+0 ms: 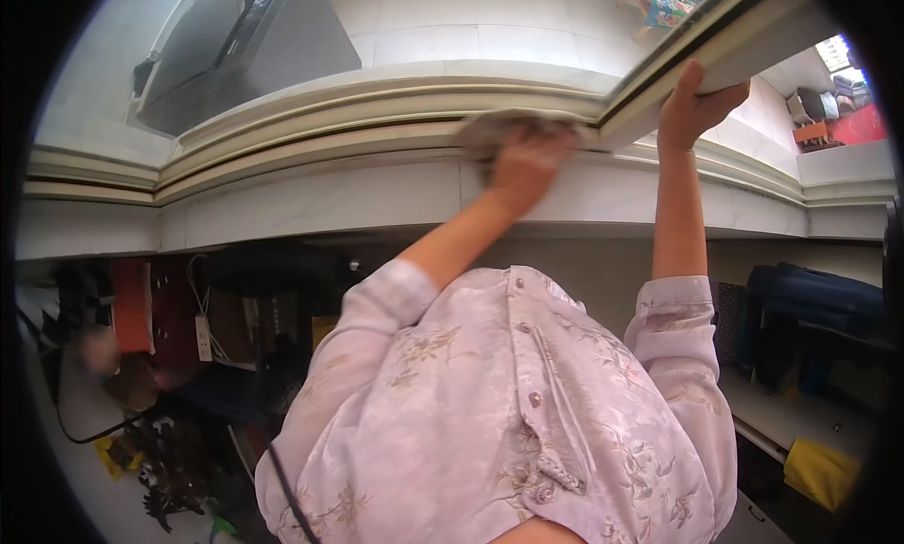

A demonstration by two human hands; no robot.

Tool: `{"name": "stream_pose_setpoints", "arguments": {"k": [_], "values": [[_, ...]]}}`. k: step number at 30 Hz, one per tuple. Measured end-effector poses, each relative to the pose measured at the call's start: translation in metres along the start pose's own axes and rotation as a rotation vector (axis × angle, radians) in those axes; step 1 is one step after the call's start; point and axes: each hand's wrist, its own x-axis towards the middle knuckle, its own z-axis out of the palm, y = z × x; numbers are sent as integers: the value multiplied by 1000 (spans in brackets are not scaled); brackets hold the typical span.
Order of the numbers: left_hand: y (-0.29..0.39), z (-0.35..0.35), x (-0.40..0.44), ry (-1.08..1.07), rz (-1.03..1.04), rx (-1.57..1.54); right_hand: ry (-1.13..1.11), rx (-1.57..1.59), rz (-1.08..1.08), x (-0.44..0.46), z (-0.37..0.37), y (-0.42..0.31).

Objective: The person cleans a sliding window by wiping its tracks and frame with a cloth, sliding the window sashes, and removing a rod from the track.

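My left hand (534, 158), smeared by motion, is closed over a greyish-brown cloth (490, 135). The cloth presses against the lower rail of a pale window frame (367, 139), close to the corner where a window sash (650, 97) meets it. Farther right, my right hand (695, 111) grips the edge of that sash, thumb on the near side and fingers wrapped over its far side. Part of the cloth is hidden beneath my left fingers.
Below the frame runs a white tiled ledge (330, 194). Through the glass stand a dark grey appliance (282, 59) and a colourful patterned item (669, 0). Clutter at lower left includes a white power strip (202, 339); a yellow cloth (821, 473) hangs at lower right.
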Motion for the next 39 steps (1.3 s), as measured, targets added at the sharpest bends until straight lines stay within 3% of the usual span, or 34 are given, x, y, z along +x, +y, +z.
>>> {"name": "stream_pose_setpoints", "arguments": {"k": [4,6,8,9,10,12,14,16,17,20,21,22,25,27,28,32,33,34,38,39], "values": [[19,21,17,54,40,49,11,2,-83,4,-1,-5],[0,7,11,-101,36,54,38,-12,-68,7,-3,-7],[-34,-29,-12,-107,-124,-6,-16,-242,-125,12,-11,-8],[-54,-55,-27,3,-164,5,-7,-244,-119,11,-12,-9],[-81,-72,-45,98,-144,171,-36,-168,-105,11,-10,-9],[-119,-118,-74,64,-310,350,-85,-89,-81,6,-8,-12],[-139,-140,-86,153,-391,468,28,71,72,0,1,-13],[-121,-125,-76,165,-423,414,121,157,171,-4,6,-17],[-107,-105,-63,181,-455,347,111,40,103,-1,2,-12],[-24,-50,-23,-74,-180,119,101,-79,24,-9,7,-26],[-2,-34,-8,-144,-109,100,161,-112,94,10,3,-58],[16,-13,9,-122,-96,67,64,-65,155,0,10,-47],[25,13,20,-105,-35,27,48,-89,199,4,3,-45],[-3,19,15,-153,-35,110,232,-133,48,-4,24,-26],[-16,6,14,-176,-41,95,116,-1,89,-25,44,4],[-83,-46,-13,-110,-152,161,96,82,132,-16,47,16],[-72,-37,-10,-93,-206,198,39,-54,51,-16,21,66],[-73,-50,-17,-47,-260,212,142,179,103,-9,13,62],[-139,-171,-60,109,-476,503,103,64,70,28,-37,56],[-209,-199,-124,111,-590,558,120,40,102,-9,2,29]]}}
